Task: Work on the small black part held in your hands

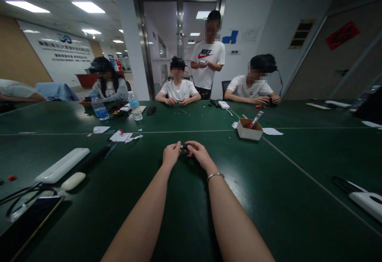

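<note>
Black, the small piece sits over the near middle of the bench, pinched between my left grip and right grip; I judge it picked up, not yet released.

Dark green tabletop with scattered items

Lower left, a black-screened, gold-edged smartphone lies below a long white plastic case and a cream oval object. Left of centre stand two clear, blue-labelled plastic bottles. Right of centre, an open tan cardboard box holds a slim red-and-silver object.
</note>
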